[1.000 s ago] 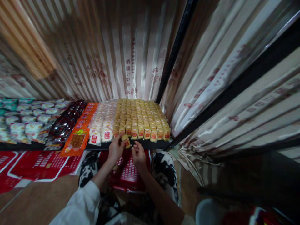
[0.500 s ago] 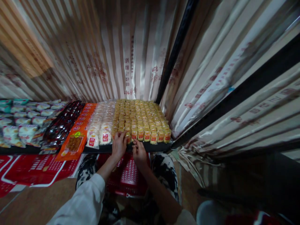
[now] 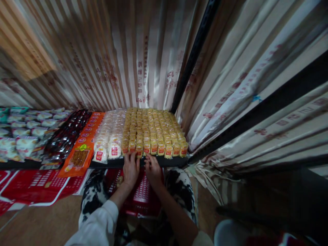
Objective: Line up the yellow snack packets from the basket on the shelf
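Observation:
Rows of small yellow wrapped cakes (image 3: 156, 131) with red labels stand close together on a dark shelf. My left hand (image 3: 131, 171) is at their front edge, its fingers stretched forward against the lower fronts of the leftmost packets. Just to its right, my right hand (image 3: 153, 171) has its fingertips at the base of a front cake, fingers a little bent and apart. I see nothing held in either hand. Left of the yellow cakes lie strips of white wrapped cakes (image 3: 114, 138), and then an orange snack packet (image 3: 79, 150).
Dark shiny packets (image 3: 65, 136) and white packets (image 3: 27, 145) fill the shelf's left part. Pleated printed curtains (image 3: 143, 51) hang behind, with black posts (image 3: 196, 51) before them. A red basket (image 3: 142, 191) sits between my knees; a pale bucket (image 3: 227, 232) stands lower right.
My left hand has drawn slightly back toward me from the tops of the front cakes to their lower edge. The front left cakes show more fully. My right hand has barely moved.

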Demonstrator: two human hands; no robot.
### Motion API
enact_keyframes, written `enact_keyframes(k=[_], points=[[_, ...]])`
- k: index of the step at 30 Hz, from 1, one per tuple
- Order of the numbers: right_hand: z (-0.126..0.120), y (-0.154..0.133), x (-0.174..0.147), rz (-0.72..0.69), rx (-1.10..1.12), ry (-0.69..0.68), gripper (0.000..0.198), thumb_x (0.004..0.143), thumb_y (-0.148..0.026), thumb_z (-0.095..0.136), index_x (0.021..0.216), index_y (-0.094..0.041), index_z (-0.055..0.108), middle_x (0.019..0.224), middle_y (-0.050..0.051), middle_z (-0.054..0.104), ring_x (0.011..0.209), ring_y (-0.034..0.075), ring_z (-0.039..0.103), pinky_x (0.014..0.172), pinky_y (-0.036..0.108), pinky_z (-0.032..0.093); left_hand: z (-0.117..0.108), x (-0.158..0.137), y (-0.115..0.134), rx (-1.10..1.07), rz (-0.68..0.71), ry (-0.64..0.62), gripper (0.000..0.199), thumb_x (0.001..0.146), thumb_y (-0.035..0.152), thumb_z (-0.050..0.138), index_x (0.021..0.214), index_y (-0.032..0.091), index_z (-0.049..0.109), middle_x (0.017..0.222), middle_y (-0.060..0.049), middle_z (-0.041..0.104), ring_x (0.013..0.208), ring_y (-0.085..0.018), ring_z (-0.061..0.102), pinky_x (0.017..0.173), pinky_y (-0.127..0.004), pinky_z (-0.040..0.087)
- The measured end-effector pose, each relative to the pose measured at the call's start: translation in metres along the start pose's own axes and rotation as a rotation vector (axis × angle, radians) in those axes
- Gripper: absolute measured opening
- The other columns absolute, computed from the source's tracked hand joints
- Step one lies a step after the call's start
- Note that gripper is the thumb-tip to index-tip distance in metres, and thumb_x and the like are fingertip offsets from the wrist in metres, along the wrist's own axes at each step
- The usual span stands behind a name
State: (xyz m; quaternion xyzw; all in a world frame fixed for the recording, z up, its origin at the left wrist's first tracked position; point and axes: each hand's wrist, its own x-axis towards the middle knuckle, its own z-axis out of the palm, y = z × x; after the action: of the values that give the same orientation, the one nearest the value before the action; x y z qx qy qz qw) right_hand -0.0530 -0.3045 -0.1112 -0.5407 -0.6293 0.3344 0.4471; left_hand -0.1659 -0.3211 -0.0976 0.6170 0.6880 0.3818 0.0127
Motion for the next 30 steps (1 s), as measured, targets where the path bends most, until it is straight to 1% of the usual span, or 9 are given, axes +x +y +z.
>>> enact_keyframes(k=[2, 6, 9, 14, 18, 21, 24, 27, 30], points=[[0.0, 0.0, 0.0, -0.004, -0.012, -0.007, 0.038, 0.08, -0.018, 0.038, 0.113, -0.019, 0.058, 0.102, 0.008, 0.06, 0.086, 0.016, 0.06, 0.079, 0.027, 0.049, 0.003, -0.001, -0.003, 0.006, 0.014, -0.025, 0.024, 0.086, 0.023, 0.044, 0.108, 0.018, 0.052, 0.104, -0.01, 0.047, 0.101, -0.022, 0.051, 0.087, -0.037, 0.047], [0.001, -0.001, 0.001, -0.009, -0.047, -0.007, 0.037, 0.08, -0.018, 0.037, 0.11, -0.017, 0.059, 0.102, 0.01, 0.06, 0.088, 0.016, 0.061, 0.079, 0.027, 0.048, 0.009, 0.005, -0.007, -0.018, -0.001, -0.062, 0.019, 0.086, 0.02, 0.041, 0.102, 0.017, 0.052, 0.096, -0.009, 0.05, 0.093, -0.021, 0.053, 0.084, -0.037, 0.048], [0.001, -0.001, 0.001, -0.016, -0.059, -0.001, 0.035, 0.081, -0.018, 0.037, 0.109, -0.019, 0.059, 0.101, 0.009, 0.061, 0.088, 0.016, 0.06, 0.08, 0.028, 0.048, 0.012, 0.009, -0.008, -0.074, -0.021, -0.04, 0.017, 0.087, 0.021, 0.039, 0.098, 0.018, 0.051, 0.092, -0.007, 0.051, 0.089, -0.019, 0.054, 0.081, -0.034, 0.048], [0.001, -0.002, 0.001, -0.048, -0.097, -0.014, 0.035, 0.083, -0.019, 0.036, 0.11, -0.019, 0.058, 0.103, 0.008, 0.06, 0.093, 0.016, 0.059, 0.082, 0.027, 0.047, 0.013, 0.009, -0.005, -0.117, -0.042, -0.014, 0.015, 0.088, 0.023, 0.039, 0.093, 0.018, 0.052, 0.089, -0.007, 0.054, 0.089, -0.019, 0.054, 0.082, -0.034, 0.046], [0.001, -0.002, 0.001, -0.076, -0.132, -0.025, 0.036, 0.085, -0.02, 0.033, 0.111, -0.018, 0.058, 0.102, 0.009, 0.06, 0.094, 0.016, 0.058, 0.083, 0.027, 0.046, 0.015, 0.009, -0.002, -0.066, -0.065, -0.023, 0.017, 0.088, 0.024, 0.039, 0.088, 0.018, 0.054, 0.089, -0.008, 0.055, 0.089, -0.019, 0.053, 0.082, -0.034, 0.045], [0.002, -0.001, 0.003, -0.069, -0.138, -0.029, 0.036, 0.084, -0.02, 0.034, 0.11, -0.019, 0.058, 0.101, 0.008, 0.06, 0.09, 0.016, 0.059, 0.083, 0.027, 0.046, 0.016, 0.009, 0.0, -0.028, -0.084, -0.025, 0.018, 0.088, 0.024, 0.039, 0.087, 0.018, 0.056, 0.088, -0.008, 0.055, 0.089, -0.019, 0.052, 0.082, -0.033, 0.045], [0.0, -0.001, 0.002, -0.067, -0.101, -0.03, 0.035, 0.084, -0.021, 0.035, 0.11, -0.019, 0.058, 0.102, 0.008, 0.06, 0.086, 0.015, 0.06, 0.082, 0.027, 0.046, 0.013, 0.007, 0.002, -0.056, -0.083, -0.034, 0.018, 0.088, 0.024, 0.039, 0.087, 0.018, 0.056, 0.087, -0.007, 0.055, 0.088, -0.019, 0.052, 0.082, -0.032, 0.044], [-0.004, -0.003, -0.006, -0.091, -0.004, -0.038, 0.032, 0.085, -0.023, 0.036, 0.106, -0.019, 0.06, 0.102, 0.008, 0.06, 0.087, 0.016, 0.06, 0.082, 0.028, 0.047, 0.004, -0.001, 0.001, -0.107, -0.068, -0.038, 0.019, 0.088, 0.024, 0.038, 0.086, 0.018, 0.056, 0.086, -0.007, 0.056, 0.087, -0.017, 0.053, 0.081, -0.03, 0.044], [-0.004, -0.006, -0.023, -0.149, 0.074, -0.117, 0.029, 0.085, -0.023, 0.039, 0.101, -0.021, 0.063, 0.096, 0.007, 0.063, 0.091, 0.018, 0.059, 0.085, 0.031, 0.045, -0.008, -0.02, -0.007, -0.142, -0.084, -0.073, 0.019, 0.088, 0.026, 0.038, 0.085, 0.018, 0.055, 0.084, -0.006, 0.056, 0.086, -0.017, 0.053, 0.08, -0.028, 0.044]])
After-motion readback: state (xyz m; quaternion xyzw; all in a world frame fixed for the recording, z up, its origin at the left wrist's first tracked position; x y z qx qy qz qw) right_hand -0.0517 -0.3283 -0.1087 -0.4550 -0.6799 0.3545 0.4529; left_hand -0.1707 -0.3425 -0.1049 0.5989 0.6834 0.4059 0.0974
